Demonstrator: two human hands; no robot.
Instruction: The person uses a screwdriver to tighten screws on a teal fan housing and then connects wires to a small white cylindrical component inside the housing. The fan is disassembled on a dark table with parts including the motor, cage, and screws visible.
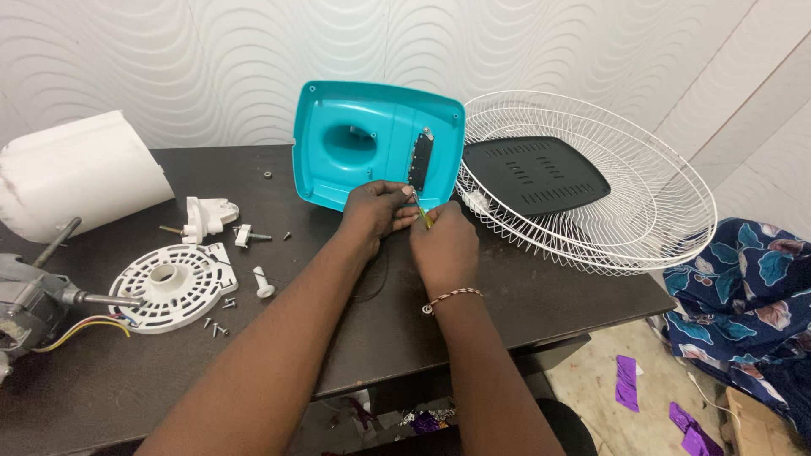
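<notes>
Dark table (355, 338) carries a dismantled fan. White wire guard (591, 181) lies at the back right corner with a black vented plate (534, 176) resting in it; a white motor cover (76, 173) sits at the back left, the motor (29, 308) with its shaft and coloured leads at the left edge. Teal housing (372, 143) stands tilted near the middle of the back edge, hollow side toward the person, a dark switch block (420, 160) mounted upright inside it. A round white slotted plate (173, 287) lies left of centre, loose screws (218, 328) just beside it. Both hands meet below the switch block — left hand (372, 211) with fingers pinched shut on thin wires (422, 218), yellow and green, right hand (443, 245) closed over the same wires just beside it. Judgement: the work is fine handling of the leads at the switch, best done with a short grip near the ends and little pull on the block — the leaning housing looks easy to tip.
</notes>
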